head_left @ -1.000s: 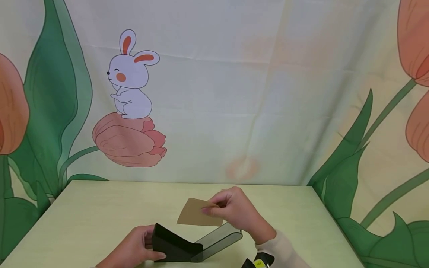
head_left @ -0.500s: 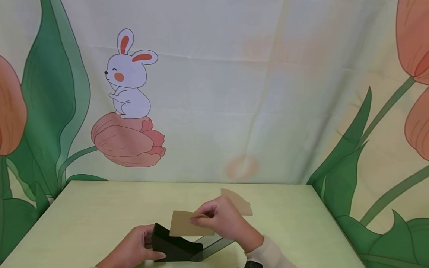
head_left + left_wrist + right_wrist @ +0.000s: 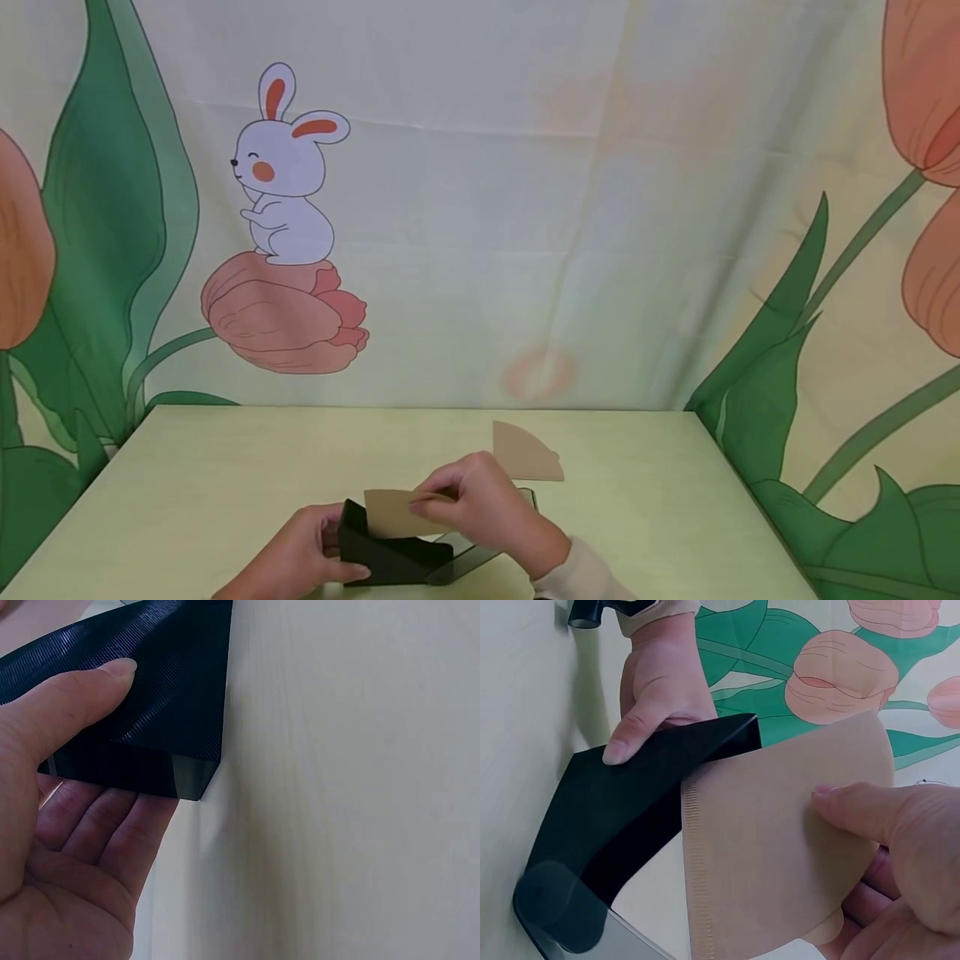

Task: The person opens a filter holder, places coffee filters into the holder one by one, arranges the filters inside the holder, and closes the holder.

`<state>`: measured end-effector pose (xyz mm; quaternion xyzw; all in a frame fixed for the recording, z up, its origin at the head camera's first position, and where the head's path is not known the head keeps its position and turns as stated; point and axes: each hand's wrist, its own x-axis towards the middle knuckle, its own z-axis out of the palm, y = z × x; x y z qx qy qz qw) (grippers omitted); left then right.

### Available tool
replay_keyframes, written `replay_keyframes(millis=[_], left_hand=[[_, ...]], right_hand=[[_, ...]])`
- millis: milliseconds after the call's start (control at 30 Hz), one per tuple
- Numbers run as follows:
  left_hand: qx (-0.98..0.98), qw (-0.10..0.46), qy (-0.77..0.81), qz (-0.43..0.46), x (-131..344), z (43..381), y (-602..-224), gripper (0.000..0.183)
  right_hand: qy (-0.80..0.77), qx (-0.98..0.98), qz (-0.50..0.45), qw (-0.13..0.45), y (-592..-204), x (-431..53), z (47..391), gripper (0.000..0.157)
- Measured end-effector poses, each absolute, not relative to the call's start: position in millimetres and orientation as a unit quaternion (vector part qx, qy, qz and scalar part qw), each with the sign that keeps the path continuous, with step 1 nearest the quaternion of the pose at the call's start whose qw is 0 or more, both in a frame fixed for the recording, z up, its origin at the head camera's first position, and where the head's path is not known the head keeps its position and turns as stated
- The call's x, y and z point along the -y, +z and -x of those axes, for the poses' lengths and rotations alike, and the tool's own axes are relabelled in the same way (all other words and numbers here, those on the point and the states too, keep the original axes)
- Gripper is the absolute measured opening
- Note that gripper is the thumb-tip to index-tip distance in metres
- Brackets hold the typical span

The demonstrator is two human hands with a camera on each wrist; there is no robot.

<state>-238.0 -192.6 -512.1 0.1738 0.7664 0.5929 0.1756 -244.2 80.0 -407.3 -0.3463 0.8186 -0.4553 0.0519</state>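
My left hand (image 3: 307,546) grips the closed end of a black holder (image 3: 375,557), thumb on its ribbed side and fingers beneath in the left wrist view (image 3: 180,682). A clear, dark-edged lid (image 3: 480,557) swings out from the holder's right end. Between thumb and fingers, my right hand (image 3: 480,504) pinches a brown paper coffee filter (image 3: 393,512) with a crimped edge. In the right wrist view the filter (image 3: 757,840) has a corner at the holder's opening; how deep it sits I cannot tell.
Another brown coffee filter (image 3: 521,454) lies on the pale wooden table (image 3: 247,458), behind my right hand. A curtain (image 3: 450,208) printed with a rabbit and tulips hangs past the table's far edge.
My right hand has carried the filter left and down to the holder's opening. The filter lying on the table has come into fuller view. My left hand and the holder stay put.
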Motion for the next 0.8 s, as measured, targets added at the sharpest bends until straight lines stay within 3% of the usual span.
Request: replay_keyframes(millis=[800], left_hand=[[-0.777, 0.168, 0.583, -0.17, 192.8, 238.2, -510.9, 0.047]], right_hand=[[-0.39, -0.835, 0.377, 0.09, -425.2, -62.3, 237.7, 0.008]])
